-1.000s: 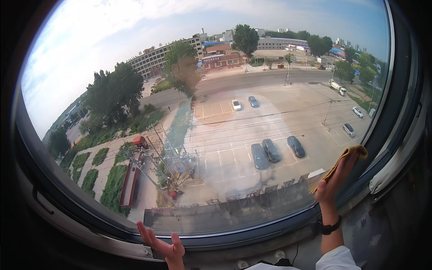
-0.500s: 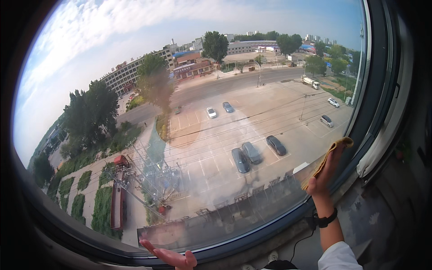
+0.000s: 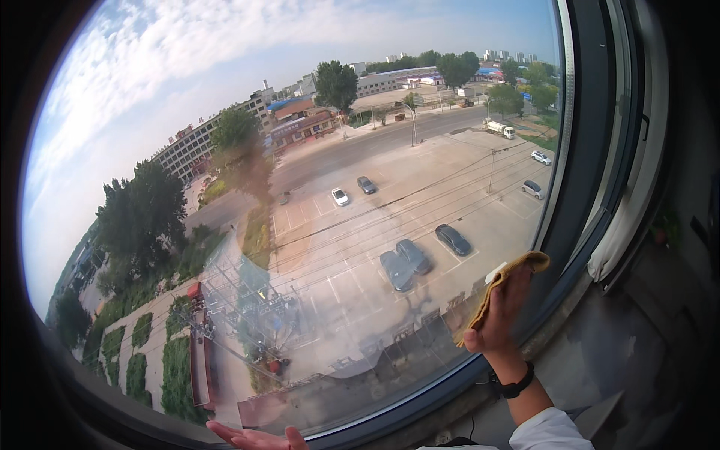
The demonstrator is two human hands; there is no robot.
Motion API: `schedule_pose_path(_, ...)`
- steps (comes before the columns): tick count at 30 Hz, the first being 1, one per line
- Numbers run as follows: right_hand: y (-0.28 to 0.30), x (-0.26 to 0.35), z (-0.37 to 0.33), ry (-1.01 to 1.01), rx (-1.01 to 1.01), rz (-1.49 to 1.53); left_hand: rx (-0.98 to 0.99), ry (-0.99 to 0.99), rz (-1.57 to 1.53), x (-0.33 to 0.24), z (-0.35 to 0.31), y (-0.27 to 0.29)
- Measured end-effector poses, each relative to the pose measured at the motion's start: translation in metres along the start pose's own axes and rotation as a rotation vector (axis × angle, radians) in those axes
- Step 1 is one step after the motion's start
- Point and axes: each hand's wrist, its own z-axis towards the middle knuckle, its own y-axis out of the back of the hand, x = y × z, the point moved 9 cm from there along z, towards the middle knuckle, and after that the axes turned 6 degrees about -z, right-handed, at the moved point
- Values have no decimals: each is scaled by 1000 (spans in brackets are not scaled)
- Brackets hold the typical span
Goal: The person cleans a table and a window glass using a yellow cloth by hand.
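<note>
A large window pane (image 3: 360,262) fills most of the view. At its lower right corner, my right hand (image 3: 496,322) holds a yellow-brown cloth (image 3: 498,283) against the glass, the fingers stretched up along the cloth and its top edge folded over the fingertips. A dark band circles that wrist. My left hand (image 3: 259,438) is low at the bottom edge of the view, its fingers extended and the thumb apart, with nothing in it. It is close to the lower window frame (image 3: 360,433); whether it touches the glass or frame I cannot tell.
A thick dark side frame (image 3: 581,142) runs down the right of the pane, with white fabric (image 3: 606,251) beside it. Hazy smears and reflections lie on the glass. Outside and far below are a parking lot with several cars, trees and buildings.
The view has shifted, so the window's side frame appears further left. My right hand and the cloth have moved left and down in the picture. My left hand also appears lower and further left.
</note>
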Motion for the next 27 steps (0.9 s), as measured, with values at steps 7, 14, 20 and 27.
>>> schedule_pose_path(7,-11,29,-39,-106,3,8,130,85,283,25,0,-3)
schedule_pose_path(14,-25,47,-144,-221,180,142,38,150,236,30,1,1)
schedule_pose_path(20,-11,28,-40,-211,165,98,11,119,285,23,2,4)
schedule_pose_path(27,7,50,214,25,-9,19,16,126,283,26,4,2)
